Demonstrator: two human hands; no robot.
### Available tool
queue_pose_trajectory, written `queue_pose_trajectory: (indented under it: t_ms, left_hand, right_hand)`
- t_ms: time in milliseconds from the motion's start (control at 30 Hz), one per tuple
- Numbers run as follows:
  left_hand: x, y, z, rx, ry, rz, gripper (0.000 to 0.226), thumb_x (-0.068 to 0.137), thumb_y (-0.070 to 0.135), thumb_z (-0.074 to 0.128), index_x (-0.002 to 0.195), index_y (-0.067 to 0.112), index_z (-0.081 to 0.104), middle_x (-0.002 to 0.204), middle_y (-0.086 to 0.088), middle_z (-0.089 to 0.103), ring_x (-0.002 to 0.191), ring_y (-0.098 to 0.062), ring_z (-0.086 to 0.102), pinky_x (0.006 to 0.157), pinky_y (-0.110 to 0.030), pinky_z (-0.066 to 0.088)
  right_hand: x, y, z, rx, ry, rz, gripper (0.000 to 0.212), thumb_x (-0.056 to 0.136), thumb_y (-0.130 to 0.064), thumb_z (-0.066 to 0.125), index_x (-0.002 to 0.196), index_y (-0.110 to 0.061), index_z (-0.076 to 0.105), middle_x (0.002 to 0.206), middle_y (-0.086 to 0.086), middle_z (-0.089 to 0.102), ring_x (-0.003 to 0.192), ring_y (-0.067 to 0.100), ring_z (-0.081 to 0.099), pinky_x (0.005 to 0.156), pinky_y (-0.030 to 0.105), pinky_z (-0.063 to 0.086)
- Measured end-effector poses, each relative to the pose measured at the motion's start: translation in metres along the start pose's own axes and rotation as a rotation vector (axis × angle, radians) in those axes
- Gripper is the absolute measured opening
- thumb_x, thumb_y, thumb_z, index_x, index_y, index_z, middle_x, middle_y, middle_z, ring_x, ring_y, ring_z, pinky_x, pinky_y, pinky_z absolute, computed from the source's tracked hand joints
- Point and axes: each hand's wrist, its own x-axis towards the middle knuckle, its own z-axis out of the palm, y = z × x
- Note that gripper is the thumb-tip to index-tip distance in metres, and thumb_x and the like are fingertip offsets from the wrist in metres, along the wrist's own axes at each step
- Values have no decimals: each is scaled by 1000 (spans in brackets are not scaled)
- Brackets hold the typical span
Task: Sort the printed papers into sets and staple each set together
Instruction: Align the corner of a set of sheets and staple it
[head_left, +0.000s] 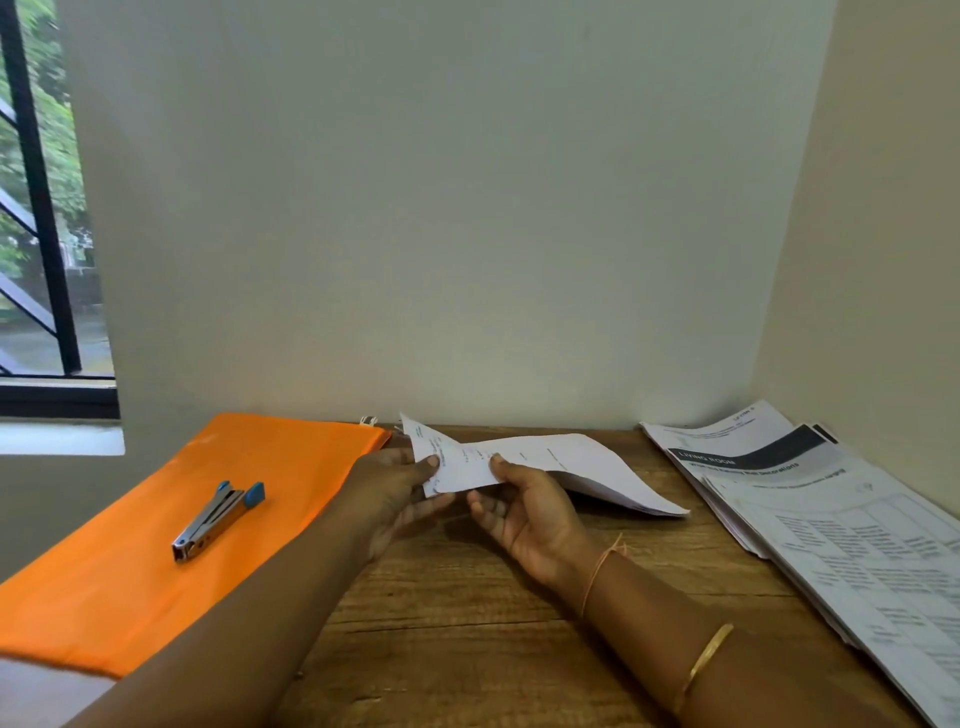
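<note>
Head view: left hand (400, 488) and right hand (524, 514) each pinch the near edge of a bent paper set (561, 462) at centre frame, thumbs on top; the stapler (215, 519) lies centre left on an orange folder (130, 571), slanting lower-left to upper-right, nearer the left hand

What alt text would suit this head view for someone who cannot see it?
A left hand and a right hand pinch a bent set of papers at a wooden table. A stapler lies on an orange sheet to the left, and a stack of printed pages lies to the right.
</note>
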Motion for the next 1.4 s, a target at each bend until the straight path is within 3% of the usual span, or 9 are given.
queue_pose_trajectory:
  t_ms: [300,433,567,733,900,1000,1133,1267,1400]
  left_hand:
    - [0,2,0,84,14,20,22,91,-2,55,112,-9,57,107,-19,64,82,-21,65,52,-22,57]
    - [-5,8,-2,178,5,-22,21,90,-3,56,110,-9,58,95,-14,65,78,-20,64,53,-23,57]
    - [-6,24,-15,745,57,68,23,88,12,64,106,-1,67,81,-3,65,71,-14,62,57,-16,52]
    - [10,47,-72,1305,472,328,50,85,33,66,130,15,52,129,-9,55,117,-26,52,94,-32,43]
    - [19,48,-127,1526,595,-57,73,80,46,68,133,7,36,129,-18,48,117,-35,49,92,-41,46]
    - [19,37,-138,1550,573,-138,52,81,46,68,109,7,47,116,-13,57,104,-29,57,79,-33,47]
    - [17,29,-136,1593,573,-7,33,89,38,61,75,14,43,87,-6,57,83,-23,52,63,-26,36]
    - [19,26,-119,1404,451,276,33,88,35,62,108,9,55,108,-11,58,93,-23,52,67,-29,33]
    - [11,23,-94,1196,358,746,38,85,26,68,116,12,51,108,-1,48,91,-10,41,70,-23,30]
  right_hand:
    - [4,4,2,25,-16,-16,14,98,-10,48,106,-1,55,91,22,70,69,26,69,54,28,59]
    - [6,7,1,1,-11,-17,14,98,-10,48,107,-3,55,98,23,68,77,29,68,57,31,60]
    - [8,8,1,-20,2,-13,11,98,-10,48,105,-5,55,98,22,68,77,29,68,58,33,59]
    - [10,8,-1,-44,-2,-2,11,98,-9,48,107,-8,54,104,21,68,77,29,69,60,35,60]
    - [12,9,-1,-53,-8,-3,17,98,-9,48,114,-7,52,104,22,67,79,30,68,59,35,60]
    - [12,9,-1,-55,-2,-2,14,98,-9,48,112,-8,52,103,21,68,79,30,69,59,35,60]
    - [11,9,-2,-58,2,3,8,98,-10,48,104,-9,53,104,22,68,79,30,69,60,35,59]
    - [11,10,-1,-55,2,-3,8,98,-10,48,104,-7,53,101,22,68,77,29,68,55,33,60]
    - [10,9,-1,-39,-4,-6,8,98,-9,48,102,-6,54,96,21,69,75,29,68,53,32,59]
